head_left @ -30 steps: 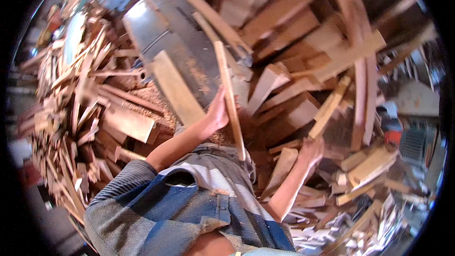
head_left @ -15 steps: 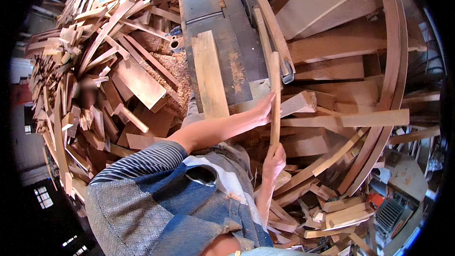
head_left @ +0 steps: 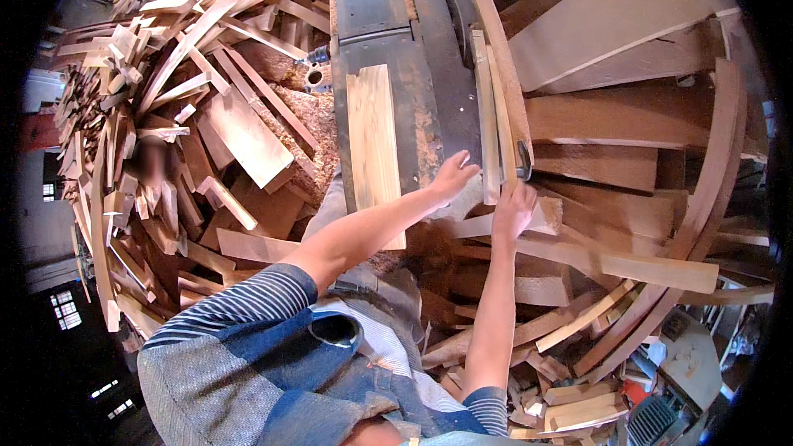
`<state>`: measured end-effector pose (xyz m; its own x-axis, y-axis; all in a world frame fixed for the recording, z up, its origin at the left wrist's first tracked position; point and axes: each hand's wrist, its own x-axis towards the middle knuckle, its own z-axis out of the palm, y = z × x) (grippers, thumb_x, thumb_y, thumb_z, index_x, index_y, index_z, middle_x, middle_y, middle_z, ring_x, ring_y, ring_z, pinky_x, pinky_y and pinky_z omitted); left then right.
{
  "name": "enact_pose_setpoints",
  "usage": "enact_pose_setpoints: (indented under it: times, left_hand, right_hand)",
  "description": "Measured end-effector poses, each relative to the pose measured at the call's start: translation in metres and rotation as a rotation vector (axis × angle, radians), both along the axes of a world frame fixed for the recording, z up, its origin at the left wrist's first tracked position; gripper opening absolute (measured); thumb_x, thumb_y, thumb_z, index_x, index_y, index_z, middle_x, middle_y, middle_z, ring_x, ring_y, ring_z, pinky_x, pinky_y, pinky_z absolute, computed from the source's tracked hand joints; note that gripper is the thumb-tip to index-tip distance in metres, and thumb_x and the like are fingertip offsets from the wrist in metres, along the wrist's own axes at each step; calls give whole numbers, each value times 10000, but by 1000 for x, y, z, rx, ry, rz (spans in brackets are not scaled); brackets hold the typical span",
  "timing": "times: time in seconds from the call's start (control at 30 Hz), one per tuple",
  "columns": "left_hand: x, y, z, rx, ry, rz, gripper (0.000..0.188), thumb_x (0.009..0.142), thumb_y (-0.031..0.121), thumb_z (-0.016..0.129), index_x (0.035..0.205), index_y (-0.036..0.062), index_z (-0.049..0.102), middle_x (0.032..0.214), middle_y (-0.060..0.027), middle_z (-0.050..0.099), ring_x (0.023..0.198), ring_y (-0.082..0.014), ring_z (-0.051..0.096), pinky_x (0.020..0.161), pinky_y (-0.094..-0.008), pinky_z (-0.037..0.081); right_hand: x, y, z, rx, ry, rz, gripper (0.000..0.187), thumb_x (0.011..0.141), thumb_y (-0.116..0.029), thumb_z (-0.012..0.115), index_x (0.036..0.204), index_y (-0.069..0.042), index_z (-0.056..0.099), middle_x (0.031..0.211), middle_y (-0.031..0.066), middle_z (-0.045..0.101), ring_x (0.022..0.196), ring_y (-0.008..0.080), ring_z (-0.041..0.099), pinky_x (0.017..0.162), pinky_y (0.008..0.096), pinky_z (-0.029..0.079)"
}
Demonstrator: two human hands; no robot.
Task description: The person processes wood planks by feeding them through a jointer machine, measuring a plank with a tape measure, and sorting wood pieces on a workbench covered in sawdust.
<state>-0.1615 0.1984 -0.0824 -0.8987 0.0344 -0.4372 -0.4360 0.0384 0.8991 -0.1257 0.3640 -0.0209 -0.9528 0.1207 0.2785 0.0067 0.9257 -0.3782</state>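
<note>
A worn blue and grey apron [head_left: 310,376] fills the near edge, with a striped sleeve [head_left: 239,306] on either arm. The right hand [head_left: 514,208] has its fingers closed on the near end of a thin strip [head_left: 500,111], which runs away from the person along a brown rail [head_left: 494,21] at the right side of a metal table [head_left: 355,54]. The left hand [head_left: 453,178] is a little to the left of it, over the table's near end, its fingers half curled and nothing visible in them; whether it touches the table, I cannot tell. A second strip [head_left: 485,107] lies just left of the held one, nearly alongside. Farther left on the table is a wide pale board [head_left: 373,136], its near end jutting past the table's edge beyond the left forearm. Sawdust is scattered between board and strips. Beyond the table's left side come shavings [head_left: 316,116] and a tangled heap of offcuts [head_left: 157,41]. To the right, broad planks [head_left: 611,116] are stacked, with long boards [head_left: 710,157] crossing past them, bent by the lens. Small windows [head_left: 64,310] glow in the dark at far left.
</note>
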Motion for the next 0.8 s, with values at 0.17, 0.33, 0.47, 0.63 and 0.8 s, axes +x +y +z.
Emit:
enact_pose_setpoints:
  times: [0.17,0.33,0.47,0.63,0.8]
  left_hand:
    - [-56,3,34,-91,38,-129,621,1019,220,628,1516,-68,392,1523,-236,507,1416,-289,476,1147,-371,391]
    - [-84,14,-25,-44,245,-30,419,978,219,621,1322,-4,534,1183,-254,677,1126,-381,656,956,-436,489]
    - [-97,28,-52,-74,252,23,293,970,202,616,1190,13,572,1006,-217,693,971,-386,667,857,-448,500]
    - [-91,28,-7,-79,132,-12,403,990,171,642,1349,-5,600,1166,-60,702,1066,-134,609,981,-308,463]
    - [-91,27,0,25,159,-30,428,1019,176,635,1398,-11,573,1321,-55,662,1202,-135,569,1068,-324,428]
  right_hand:
    - [-23,-3,-10,-57,68,-216,235,927,-236,714,1053,-38,691,1183,117,678,1159,339,587,987,499,455]
    - [45,-1,-44,-466,-126,-494,293,970,-204,657,1143,27,711,1033,165,717,910,287,680,786,402,554]
    - [55,-9,-62,-955,-238,-591,263,965,-187,679,1072,48,728,950,128,746,842,223,693,794,381,560]
    - [46,-8,-59,-1147,-231,-605,284,984,-181,670,1140,54,706,926,71,712,778,141,650,696,312,563]
    - [50,1,-60,-1273,-93,-704,303,1010,-167,638,1222,44,681,1033,101,704,838,142,661,675,293,563]
